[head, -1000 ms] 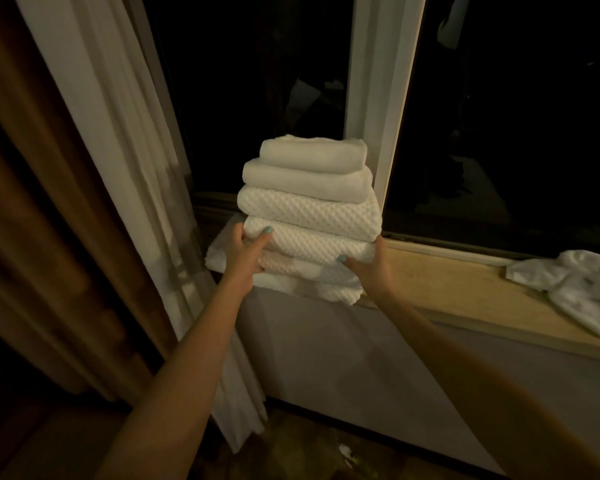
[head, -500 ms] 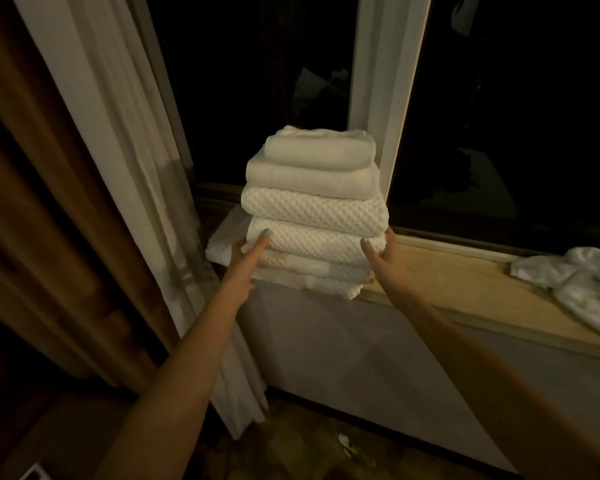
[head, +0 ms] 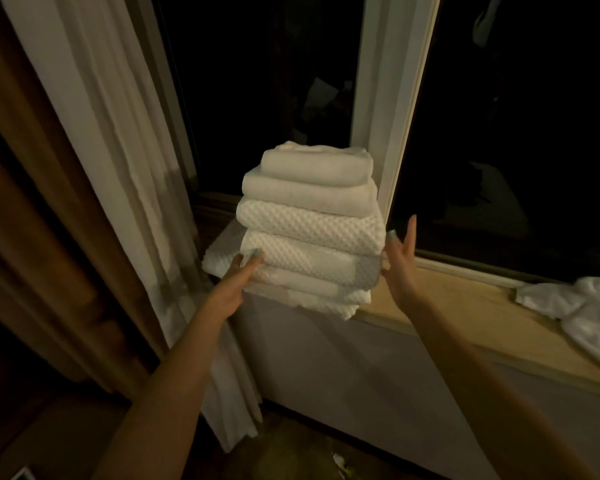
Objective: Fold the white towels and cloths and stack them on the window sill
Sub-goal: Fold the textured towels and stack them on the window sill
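A stack of several folded white towels point(head: 309, 223) stands at the left end of the wooden window sill point(head: 465, 303), its lower layers overhanging the sill's front edge. My left hand point(head: 238, 277) lies flat against the stack's lower left side, fingers straight and touching the waffle-textured towels. Just off the stack's right side is my right hand point(head: 400, 263), fingers spread and straight, holding nothing. A crumpled white cloth point(head: 582, 308) lies unfolded on the sill at the far right.
A white curtain point(head: 118, 174) and a brown drape point(head: 25, 202) hang left of the stack. A white window post point(head: 392, 98) rises right behind the towels, with dark glass on both sides. Below the sill is a grey wall panel point(head: 343, 368).
Both hands slid from under the stack's lower layers to its sides. My right hand has lifted and opened away from the towels; my left fingers straightened against the stack.
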Motion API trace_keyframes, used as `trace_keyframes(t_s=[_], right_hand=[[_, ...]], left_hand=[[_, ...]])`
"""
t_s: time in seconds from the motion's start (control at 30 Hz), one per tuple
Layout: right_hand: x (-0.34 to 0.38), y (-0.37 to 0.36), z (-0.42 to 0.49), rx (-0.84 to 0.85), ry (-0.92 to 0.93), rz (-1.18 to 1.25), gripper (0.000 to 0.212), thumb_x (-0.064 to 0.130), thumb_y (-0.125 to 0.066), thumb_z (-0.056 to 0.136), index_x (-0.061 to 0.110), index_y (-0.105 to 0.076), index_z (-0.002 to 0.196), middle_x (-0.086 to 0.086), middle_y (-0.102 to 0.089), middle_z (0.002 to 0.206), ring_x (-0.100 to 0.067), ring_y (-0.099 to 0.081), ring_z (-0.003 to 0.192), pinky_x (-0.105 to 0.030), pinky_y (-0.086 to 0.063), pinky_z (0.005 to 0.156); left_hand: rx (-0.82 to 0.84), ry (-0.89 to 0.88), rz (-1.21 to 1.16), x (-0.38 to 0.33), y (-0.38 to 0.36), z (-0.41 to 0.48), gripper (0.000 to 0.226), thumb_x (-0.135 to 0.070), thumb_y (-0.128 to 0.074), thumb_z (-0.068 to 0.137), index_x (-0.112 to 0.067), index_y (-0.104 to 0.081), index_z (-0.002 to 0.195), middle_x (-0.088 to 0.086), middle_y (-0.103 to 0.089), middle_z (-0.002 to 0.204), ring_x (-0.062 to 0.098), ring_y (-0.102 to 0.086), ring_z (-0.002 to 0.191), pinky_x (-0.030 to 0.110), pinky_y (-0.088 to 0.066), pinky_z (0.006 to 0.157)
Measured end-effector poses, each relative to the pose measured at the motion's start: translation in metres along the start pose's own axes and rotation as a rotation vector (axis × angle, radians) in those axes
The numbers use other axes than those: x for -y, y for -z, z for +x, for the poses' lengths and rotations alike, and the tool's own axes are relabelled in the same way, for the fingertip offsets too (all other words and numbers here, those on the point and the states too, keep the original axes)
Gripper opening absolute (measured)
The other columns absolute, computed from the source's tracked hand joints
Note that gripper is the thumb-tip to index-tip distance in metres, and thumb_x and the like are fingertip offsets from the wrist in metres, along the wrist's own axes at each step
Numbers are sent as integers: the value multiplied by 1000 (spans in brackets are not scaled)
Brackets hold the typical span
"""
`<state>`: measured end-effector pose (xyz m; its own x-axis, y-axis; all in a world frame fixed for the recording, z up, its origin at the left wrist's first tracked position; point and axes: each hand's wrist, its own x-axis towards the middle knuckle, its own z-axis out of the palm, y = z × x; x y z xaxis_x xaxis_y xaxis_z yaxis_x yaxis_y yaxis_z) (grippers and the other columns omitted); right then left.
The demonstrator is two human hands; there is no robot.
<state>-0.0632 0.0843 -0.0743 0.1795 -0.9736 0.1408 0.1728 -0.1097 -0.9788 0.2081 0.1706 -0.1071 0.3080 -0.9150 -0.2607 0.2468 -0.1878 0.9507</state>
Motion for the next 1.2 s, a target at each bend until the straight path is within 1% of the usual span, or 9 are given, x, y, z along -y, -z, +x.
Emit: trace_keyframes(t_s=[0.17, 0.33, 0.5, 0.63, 0.77, 0.93, 1.07, 1.13, 1.2], right_hand=[[67, -23, 37, -21, 225, -128, 58, 48, -44, 97, 30, -27, 149, 3, -32, 152, -7, -37, 131, -18, -40, 95], [87, -50, 81, 63, 304, -598, 41, 47, -55, 91, 27, -58, 126, -5, -45, 137, -21, -41, 128, -37, -38, 103], [66, -53, 80, -7, 163, -357, 35, 42, -54, 94, 11, -54, 78, -3, -52, 91, -16, -52, 83, -28, -38, 69], [72, -42, 90, 107, 43, -355, 25, 41, -63, 88, 27, -63, 108, -3, -52, 124, -19, -51, 108, -25, -41, 78], [68, -31, 93, 205, -79, -443, 53, 58, -52, 89, 39, -42, 138, 1, -30, 151, -22, -37, 131, -29, -33, 94], [67, -25, 99, 246, -133, -493, 61, 64, -45, 89, 39, -34, 143, 1, -27, 153, -25, -36, 132, -32, -35, 95], [64, -30, 100, 230, -123, -475, 59, 62, -48, 89, 36, -36, 141, 0, -33, 143, -19, -40, 117, -31, -36, 92], [64, -33, 99, 211, -127, -462, 59, 62, -49, 89, 36, -37, 140, 2, -36, 132, -18, -42, 113, -30, -37, 89], [63, -34, 97, 195, -122, -453, 58, 62, -50, 88, 36, -39, 138, 3, -38, 128, -19, -45, 112, -30, -38, 87]], left_hand=[[-281, -11, -81, 24, -23, 0, 109, -86, -62, 55, -40, -25, 147, -4, -39, 147, 25, -45, 128, 51, -41, 105], [-444, -144, -367, 42, -43, 2, 116, -76, -78, 45, -29, -36, 143, -3, -53, 137, 23, -58, 117, 49, -48, 100], [-449, -190, -385, 54, -50, 8, 86, -69, -77, 58, -30, -51, 130, -7, -63, 123, 18, -63, 111, 42, -51, 97], [-302, -143, -622, 57, -67, 2, 62, -50, -61, 88, -19, -45, 139, 3, -60, 129, 23, -61, 112, 42, -51, 95], [-260, -96, -639, 68, -79, 8, 81, -58, -64, 75, -21, -41, 143, 6, -55, 138, 25, -58, 118, 35, -55, 83], [-215, -108, -565, 73, -101, 7, 109, -65, -81, 55, -27, -33, 145, 1, -56, 136, 25, -60, 117, 35, -58, 79], [-180, -164, -424, 91, -80, 21, 58, -49, -54, 91, -24, -41, 142, 0, -56, 138, 16, -55, 124, 43, -50, 97], [-101, -151, -484, 85, -77, 31, 49, -42, -29, 104, -15, -36, 144, 9, -47, 146, 19, -42, 136, 56, -29, 113], [-128, 74, -508, 65, -104, 29, 47, -43, -53, 96, -17, -47, 134, 10, -60, 131, 26, -58, 119, 55, -45, 101]])
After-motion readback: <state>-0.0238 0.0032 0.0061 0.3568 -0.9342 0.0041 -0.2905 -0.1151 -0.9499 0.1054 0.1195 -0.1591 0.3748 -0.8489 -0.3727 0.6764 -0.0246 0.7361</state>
